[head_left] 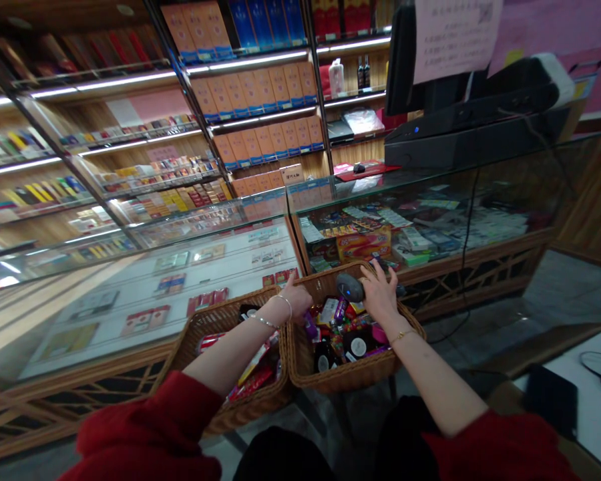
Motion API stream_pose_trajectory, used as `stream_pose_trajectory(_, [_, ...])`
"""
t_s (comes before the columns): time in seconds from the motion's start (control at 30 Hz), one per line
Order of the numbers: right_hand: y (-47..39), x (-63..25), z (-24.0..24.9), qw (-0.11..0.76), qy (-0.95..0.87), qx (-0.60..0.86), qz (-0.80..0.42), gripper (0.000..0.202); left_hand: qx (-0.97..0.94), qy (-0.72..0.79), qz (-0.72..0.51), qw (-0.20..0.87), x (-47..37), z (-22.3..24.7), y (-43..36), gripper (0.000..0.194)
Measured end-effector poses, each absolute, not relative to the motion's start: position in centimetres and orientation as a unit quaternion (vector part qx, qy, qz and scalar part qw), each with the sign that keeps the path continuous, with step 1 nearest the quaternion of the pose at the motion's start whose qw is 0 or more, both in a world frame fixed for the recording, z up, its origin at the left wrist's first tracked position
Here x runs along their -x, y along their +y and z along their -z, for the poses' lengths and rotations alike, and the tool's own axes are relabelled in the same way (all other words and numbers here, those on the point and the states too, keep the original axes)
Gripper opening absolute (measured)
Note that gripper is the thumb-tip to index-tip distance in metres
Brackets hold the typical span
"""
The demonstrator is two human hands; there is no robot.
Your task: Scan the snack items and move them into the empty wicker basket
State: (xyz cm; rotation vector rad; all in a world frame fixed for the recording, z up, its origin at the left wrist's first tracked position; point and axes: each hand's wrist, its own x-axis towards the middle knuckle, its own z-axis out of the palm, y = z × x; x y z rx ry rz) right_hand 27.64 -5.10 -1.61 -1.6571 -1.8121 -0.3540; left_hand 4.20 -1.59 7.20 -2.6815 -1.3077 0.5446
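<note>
Over the left rim of the right wicker basket [325,381], my left hand [296,300] is closed, its fingers at a purple-wrapped snack [310,325]. My right hand [380,294] reaches across the far right part of that basket, its fingers curled round a dark grey barcode scanner [350,287] with a small blue light. Part of the scanner is hidden under the hand. Below both hands lie several colourful packets [340,310] and dark round-labelled packages [356,346]. A second wicker basket [180,354] with more packets sits under my left forearm.
A glass display counter [290,200] runs behind the baskets, with a monitor [401,63] on it. A black cable [468,234] hangs down its front. Shelves of boxes [260,90] line the wall. At right is a white table [598,401] with a dark flat object [551,401].
</note>
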Motion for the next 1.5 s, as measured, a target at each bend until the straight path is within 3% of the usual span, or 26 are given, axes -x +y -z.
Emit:
stream_pose_trajectory(0.23, [-5.4, -27.3, 1.2, 0.370, -0.674, 0.627, 0.127, 0.032, 0.873, -0.469, -0.012, 0.129, -2.4, -12.0, -1.8, 0.026])
stream_pose_trajectory(0.37, [-5.5, -27.1, 1.2, 0.406, -0.670, 0.609, 0.129, 0.032, 0.840, -0.507, 0.113, 0.154, -1.9, -9.7, -2.5, 0.032])
stream_pose_trajectory(0.53, [-5.7, -26.8, 1.2, 0.426, -0.687, 0.572, 0.138, 0.031, 0.783, -0.582, 0.190, 0.107, -2.7, -5.2, -2.8, 0.033])
stream_pose_trajectory(0.8, [-5.5, -26.5, 1.4, 0.426, -0.699, 0.558, 0.136, 0.034, 0.760, -0.603, 0.235, 0.059, -2.6, -2.3, -2.5, 0.030])
stream_pose_trajectory(1.1, [-5.7, -26.1, 1.2, 0.415, -0.713, 0.550, 0.129, 0.033, 0.752, -0.585, 0.267, 0.141, -2.0, -1.3, -2.3, 0.034])
stream_pose_trajectory(1.5, [-5.9, -25.9, 1.1, 0.388, -0.738, 0.535, 0.138, 0.033, 0.756, -0.566, 0.282, 0.170, -1.5, -0.7, -2.1, 0.031])
